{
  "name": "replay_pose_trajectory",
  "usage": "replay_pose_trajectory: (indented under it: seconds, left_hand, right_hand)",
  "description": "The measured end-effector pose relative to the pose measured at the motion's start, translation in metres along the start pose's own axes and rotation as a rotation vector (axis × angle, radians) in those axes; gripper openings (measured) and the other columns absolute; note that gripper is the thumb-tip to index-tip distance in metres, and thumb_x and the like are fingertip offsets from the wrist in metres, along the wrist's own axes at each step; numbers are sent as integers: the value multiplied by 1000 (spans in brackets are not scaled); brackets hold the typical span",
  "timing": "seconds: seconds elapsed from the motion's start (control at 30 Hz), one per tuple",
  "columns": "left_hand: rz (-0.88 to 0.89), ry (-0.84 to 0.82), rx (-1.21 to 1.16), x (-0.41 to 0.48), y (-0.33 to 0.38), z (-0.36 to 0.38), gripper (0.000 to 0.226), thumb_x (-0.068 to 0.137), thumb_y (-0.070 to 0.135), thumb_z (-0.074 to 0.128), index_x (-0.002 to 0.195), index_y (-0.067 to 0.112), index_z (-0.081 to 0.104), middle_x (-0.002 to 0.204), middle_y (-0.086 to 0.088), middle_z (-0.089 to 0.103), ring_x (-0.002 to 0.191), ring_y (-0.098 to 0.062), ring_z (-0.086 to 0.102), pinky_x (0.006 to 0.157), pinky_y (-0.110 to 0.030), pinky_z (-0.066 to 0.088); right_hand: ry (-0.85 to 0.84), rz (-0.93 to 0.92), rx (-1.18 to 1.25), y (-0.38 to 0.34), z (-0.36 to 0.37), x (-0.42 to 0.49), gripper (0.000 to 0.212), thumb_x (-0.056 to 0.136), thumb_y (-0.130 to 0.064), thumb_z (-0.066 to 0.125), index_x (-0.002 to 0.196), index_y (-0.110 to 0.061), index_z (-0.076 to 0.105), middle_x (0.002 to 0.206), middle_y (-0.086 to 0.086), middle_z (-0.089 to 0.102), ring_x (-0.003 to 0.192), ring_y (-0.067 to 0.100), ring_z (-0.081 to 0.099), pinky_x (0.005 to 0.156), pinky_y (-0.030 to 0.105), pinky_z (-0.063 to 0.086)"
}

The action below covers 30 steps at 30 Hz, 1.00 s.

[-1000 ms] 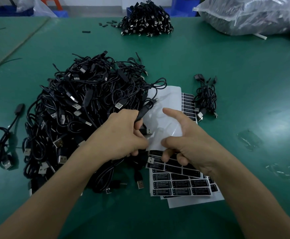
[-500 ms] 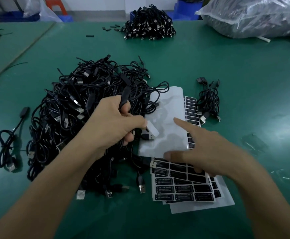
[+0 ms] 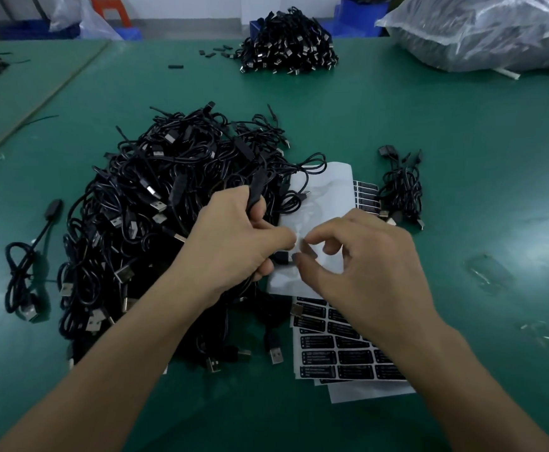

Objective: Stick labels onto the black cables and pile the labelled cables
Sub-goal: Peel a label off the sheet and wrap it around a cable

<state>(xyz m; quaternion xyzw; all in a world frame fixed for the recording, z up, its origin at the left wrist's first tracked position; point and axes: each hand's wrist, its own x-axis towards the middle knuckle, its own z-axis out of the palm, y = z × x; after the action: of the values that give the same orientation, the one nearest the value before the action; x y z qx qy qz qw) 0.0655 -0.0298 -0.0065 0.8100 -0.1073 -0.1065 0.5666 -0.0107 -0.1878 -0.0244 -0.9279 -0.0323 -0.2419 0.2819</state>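
Holding the black cable steady in the curled left hand should let the right hand, pinching a label, align it squarely before pressing.

The left hand and the right hand are seen bare. The left forearm and the right forearm are left uncovered as far as the lower edge of the view. Knuckles and tendons are outlined on the back of the right hand; its fingertips are blurred.
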Motion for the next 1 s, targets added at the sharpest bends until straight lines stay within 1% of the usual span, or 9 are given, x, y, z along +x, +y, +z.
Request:
replay_pose_trajectory:
  seconds: [0.27,0.4,0.47,0.53,0.67,0.8,0.9,0.93,1.0]
  left_hand:
    - [-1,-16,8,-2,1,1,47,75,10,80,77,18,33,62,-5,60,36,-15,49,39,-24,41]
    - [10,-24,9,-5,6,3,39,87,25,75,79,13,38,68,-5,73,36,-14,49,38,-23,42]
    - [-4,-50,-39,-7,8,4,35,97,33,60,79,7,47,66,-5,71,35,-14,49,37,-23,41]
    - [-30,-84,-101,-7,9,5,38,104,31,43,76,9,54,59,-4,65,35,-16,49,36,-23,39]
    - [2,-95,-52,-5,3,6,35,103,16,39,82,9,66,57,2,61,39,-13,51,38,-21,40]
    - [59,-108,-60,-2,-2,9,27,105,14,46,100,25,70,60,10,62,46,-5,53,44,-16,42]
    - [56,-115,-82,-1,-4,12,24,104,22,52,99,31,73,59,14,52,51,-4,43,50,-16,38]
    - [33,-106,-93,-1,-4,12,25,104,27,51,97,27,76,59,16,52,52,-5,42,51,-17,39]
    - [-14,-89,-116,0,-6,13,39,105,33,48,100,3,74,62,23,60,53,-4,43,51,-17,41]
  right_hand:
    - [33,19,-58,-2,7,-1,11,83,-30,66,78,-24,74,70,-8,58,59,16,52,51,35,47]
    - [44,80,-27,2,8,0,10,85,-26,69,76,-27,72,70,-11,58,60,10,50,53,33,45]
    - [65,184,124,7,7,2,14,84,-22,74,73,-30,72,66,-14,61,59,6,52,55,25,44]
    - [86,332,417,9,4,6,16,82,-18,77,69,-27,74,59,-15,61,54,3,50,52,16,39]
    - [52,634,936,6,-3,12,17,82,-13,77,69,-24,78,58,-8,59,54,4,49,41,17,34]
    - [-4,755,1123,6,-7,15,16,78,-14,78,66,-24,77,70,-6,66,60,6,58,37,17,31]
    - [-38,775,1236,4,-9,17,6,60,-25,80,64,-24,77,75,-7,70,66,8,66,35,15,29]
    - [-46,777,1255,3,-9,16,10,55,-27,80,64,-23,77,77,-6,71,67,8,67,34,15,29]
    - [-50,794,1268,2,-9,16,15,51,-29,80,65,-23,78,80,-4,73,69,9,69,34,14,29]
